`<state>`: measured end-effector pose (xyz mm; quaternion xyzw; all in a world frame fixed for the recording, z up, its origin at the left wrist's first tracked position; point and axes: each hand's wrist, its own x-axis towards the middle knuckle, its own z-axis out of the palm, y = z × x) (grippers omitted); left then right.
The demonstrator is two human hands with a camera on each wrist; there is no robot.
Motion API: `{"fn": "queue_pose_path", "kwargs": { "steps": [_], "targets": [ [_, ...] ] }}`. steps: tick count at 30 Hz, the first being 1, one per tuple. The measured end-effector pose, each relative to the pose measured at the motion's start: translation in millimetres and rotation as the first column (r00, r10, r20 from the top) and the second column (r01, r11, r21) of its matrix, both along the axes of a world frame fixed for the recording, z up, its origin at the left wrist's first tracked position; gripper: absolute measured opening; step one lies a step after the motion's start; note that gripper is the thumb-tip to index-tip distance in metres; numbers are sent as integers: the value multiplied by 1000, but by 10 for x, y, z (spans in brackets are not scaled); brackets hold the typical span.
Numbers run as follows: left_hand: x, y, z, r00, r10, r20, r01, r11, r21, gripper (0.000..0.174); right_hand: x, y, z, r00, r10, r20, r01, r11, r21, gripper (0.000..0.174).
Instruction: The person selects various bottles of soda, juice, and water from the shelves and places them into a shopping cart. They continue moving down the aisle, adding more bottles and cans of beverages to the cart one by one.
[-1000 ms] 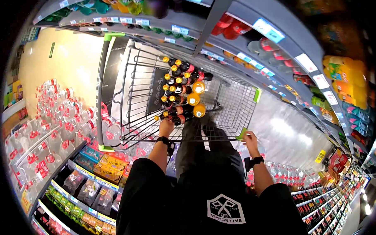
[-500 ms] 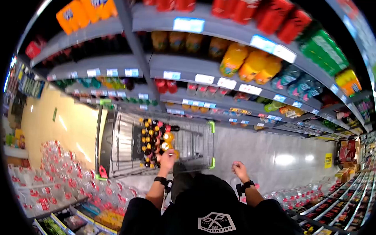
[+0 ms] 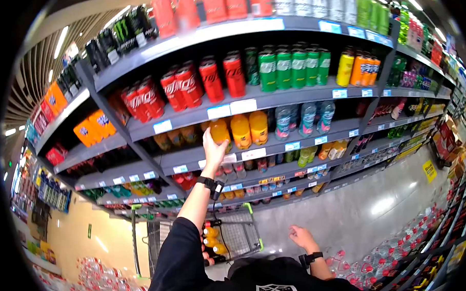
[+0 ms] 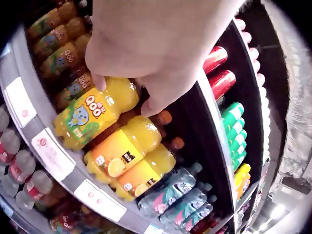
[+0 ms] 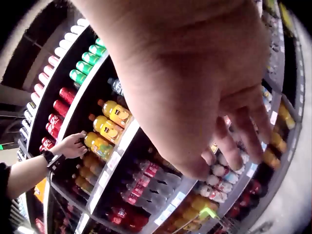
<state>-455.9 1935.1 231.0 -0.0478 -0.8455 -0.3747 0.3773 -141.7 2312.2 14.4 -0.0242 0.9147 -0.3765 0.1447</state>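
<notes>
My left hand (image 3: 214, 147) reaches to a shelf and grips a yellow Qoo juice bottle (image 4: 90, 117) by its upper part. In the left wrist view a thumb and fingertips show at either side of its top, and the hand hides the cap. The bottle stands at the shelf's front, beside two orange juice bottles (image 4: 124, 151) with orange labels. More Qoo bottles (image 4: 61, 61) stand on its other side. My right hand (image 3: 302, 237) hangs low over the aisle, holding nothing, its fingers loosely bent in the right wrist view.
Below my left arm stands a wire shopping cart (image 3: 261, 244) with dark-drink and orange juice bottles (image 3: 210, 242) in it. Red cans (image 3: 211, 83) and green cans (image 3: 283, 69) fill the shelf above. Clear bottles with red caps (image 3: 388, 256) line the aisle's other side.
My left hand has risen from the bottles in the cart to the juice shelf and taken hold of the Qoo bottle. The right hand has left the cart's corner. The head view has tilted up.
</notes>
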Motion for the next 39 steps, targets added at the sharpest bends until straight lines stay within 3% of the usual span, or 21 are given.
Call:
{"fn": "queue_pose_path", "kwargs": {
  "steps": [2,3,4,6,7,8,10,12,14,16,18,19,20,22,26,28,30,32,34,38,39],
  "targets": [
    [-236,32,156,976,27,215,-39,998,51,85,94,128,72,1000,2,-10,-2,1000,4,45],
    [-514,-29,158,973,-66,221,43,993,109,73,82,214,211,1000,10,-26,-9,1000,21,46],
    [-605,-34,126,987,9,161,-19,998,60,68,187,261,307,999,28,-19,-27,999,45,47],
    [-801,-127,35,969,29,245,-53,994,95,61,239,359,209,999,-2,36,2,1000,-5,51],
    [-794,-95,78,940,105,325,-138,987,80,69,253,394,176,1000,4,28,-5,999,39,52],
    [-728,-45,98,958,119,262,-156,980,126,75,262,417,145,1000,14,25,-16,996,84,53],
    [-328,176,434,895,207,395,-263,960,93,76,236,434,71,999,-6,32,5,998,60,52],
    [-97,202,498,915,233,330,-254,967,21,73,215,357,119,997,36,69,-43,994,100,52],
    [259,217,565,949,92,301,-104,994,23,60,88,252,94,995,99,-7,-97,990,98,52],
    [455,68,141,991,-122,59,119,991,57,61,-36,56,210,980,181,-82,-173,981,92,52],
    [810,-25,-63,981,-174,-89,155,971,-182,61,-167,-275,575,965,-31,-261,-44,960,-276,50],
    [1037,21,-22,981,-147,-129,117,969,-219,59,-249,-436,662,967,-3,-256,-70,959,-275,50],
    [1297,74,57,982,-150,-115,136,983,-122,57,-340,-579,740,948,-18,-318,-88,945,-315,55],
    [1810,142,-29,982,-172,82,158,975,158,59,-512,-848,970,929,3,-369,-139,930,-341,62],
    [2751,141,-299,902,-296,315,221,942,252,63,-723,-1489,1262,828,221,-515,-431,839,-333,82],
    [3065,109,-416,830,-302,469,253,953,167,62,-761,-1773,1171,765,510,-393,-639,677,-365,91],
    [3288,7,-459,799,-316,511,240,948,210,63,-639,-1942,798,774,615,-152,-593,618,-517,95],
    [3417,-125,-443,736,-360,573,231,929,288,53,-529,-2093,676,716,698,-10,-460,461,-759,98],
    [3515,-268,-694,737,-401,545,157,885,439,44,-511,-2255,602,590,803,79,-629,519,-579,98],
    [3734,-480,-915,751,-297,590,-21,882,472,42,-411,-2541,441,529,832,168,-583,500,-641,93],
    [3776,-493,-901,740,-253,623,-82,885,458,40,-363,-2617,479,565,809,160,-541,510,-668,95]
  ]
}}
